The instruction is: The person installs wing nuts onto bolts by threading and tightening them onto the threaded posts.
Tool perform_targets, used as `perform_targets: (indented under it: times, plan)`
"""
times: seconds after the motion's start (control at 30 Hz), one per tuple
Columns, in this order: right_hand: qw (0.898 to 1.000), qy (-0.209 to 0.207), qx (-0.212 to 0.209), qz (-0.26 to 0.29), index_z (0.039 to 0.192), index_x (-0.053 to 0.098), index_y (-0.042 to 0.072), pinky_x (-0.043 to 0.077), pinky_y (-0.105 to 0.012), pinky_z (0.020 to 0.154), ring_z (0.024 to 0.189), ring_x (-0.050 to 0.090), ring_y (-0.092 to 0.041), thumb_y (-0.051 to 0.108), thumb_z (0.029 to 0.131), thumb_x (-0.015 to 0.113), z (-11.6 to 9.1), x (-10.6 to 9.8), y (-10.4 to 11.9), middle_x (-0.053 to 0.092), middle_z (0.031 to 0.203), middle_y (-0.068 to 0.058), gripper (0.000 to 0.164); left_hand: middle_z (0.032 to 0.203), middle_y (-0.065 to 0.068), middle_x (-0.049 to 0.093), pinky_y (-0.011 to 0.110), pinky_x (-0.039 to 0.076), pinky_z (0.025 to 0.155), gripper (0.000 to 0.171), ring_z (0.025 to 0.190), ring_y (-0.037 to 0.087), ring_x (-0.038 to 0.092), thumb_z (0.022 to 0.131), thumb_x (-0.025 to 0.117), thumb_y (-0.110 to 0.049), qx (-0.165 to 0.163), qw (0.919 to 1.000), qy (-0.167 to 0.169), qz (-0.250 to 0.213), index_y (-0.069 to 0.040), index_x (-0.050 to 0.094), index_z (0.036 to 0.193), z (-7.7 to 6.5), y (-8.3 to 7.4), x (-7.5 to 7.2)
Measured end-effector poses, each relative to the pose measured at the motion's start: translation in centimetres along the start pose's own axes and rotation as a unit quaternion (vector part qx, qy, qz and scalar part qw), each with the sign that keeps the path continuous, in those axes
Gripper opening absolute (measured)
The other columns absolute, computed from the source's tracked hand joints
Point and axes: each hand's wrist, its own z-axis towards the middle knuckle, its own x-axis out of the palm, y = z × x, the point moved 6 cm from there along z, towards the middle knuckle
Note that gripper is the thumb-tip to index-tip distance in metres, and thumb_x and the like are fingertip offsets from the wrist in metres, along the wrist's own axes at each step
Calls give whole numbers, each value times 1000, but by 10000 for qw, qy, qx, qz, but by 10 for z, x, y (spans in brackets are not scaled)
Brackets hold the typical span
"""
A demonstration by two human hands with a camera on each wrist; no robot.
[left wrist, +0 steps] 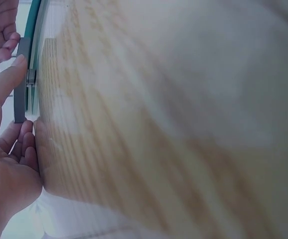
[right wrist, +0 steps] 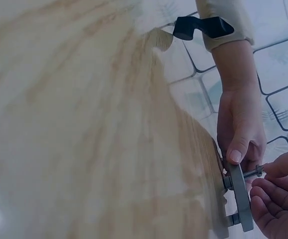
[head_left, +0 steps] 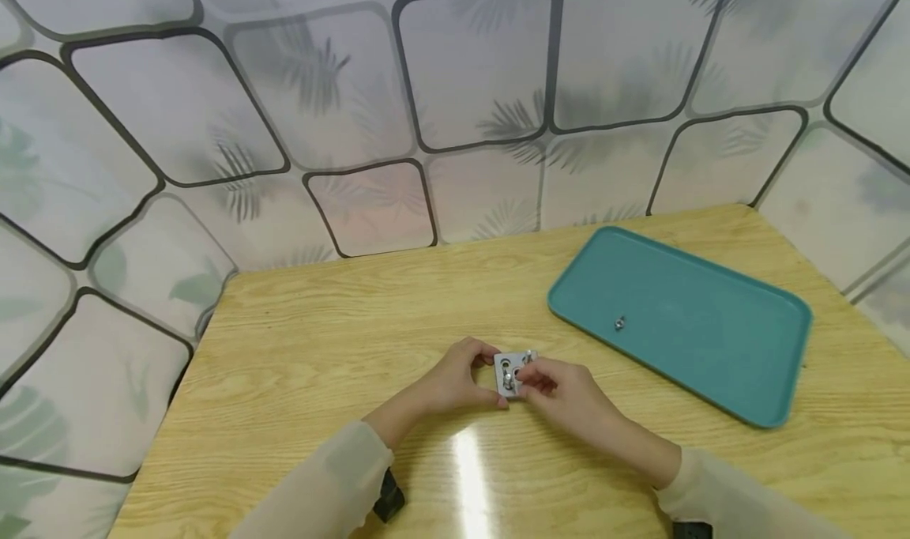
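A small grey metal plate (head_left: pixel 503 361) with round holes is held just above the wood table, tilted little. My left hand (head_left: pixel 458 377) grips it by its left side, thumb on the near edge and fingers at the far edge. Threaded bolts stand up through the plate, their heads (right wrist: pixel 227 182) showing beneath it in the right wrist view. At the end of one bolt (right wrist: pixel 249 174) sits a small nut (right wrist: pixel 259 170), which my right hand (head_left: pixel 565 393) pinches between thumb and forefinger. The right fingers partly hide the plate's right side in the head view.
A teal tray (head_left: pixel 697 318) lies to the right on the wood table (head_left: pixel 320 341), with a small metal nut (head_left: pixel 620 323) near its left edge. Patterned curtain-like sheeting (head_left: pixel 469 81) rises behind the table and at both sides.
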Motion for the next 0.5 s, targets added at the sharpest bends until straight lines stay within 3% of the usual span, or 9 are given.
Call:
perform_targets:
  times: [0.5]
  plan:
    - [9995,-13,214,217,95,65,2,50,-21,61,70,57,-8,13,80,75,10,5,2,64,78,0,22,114,0,49,31,41,94,63,106,14,46,71,83,-29,-27,9999,66,-116,-7,52,122,-1,1,0]
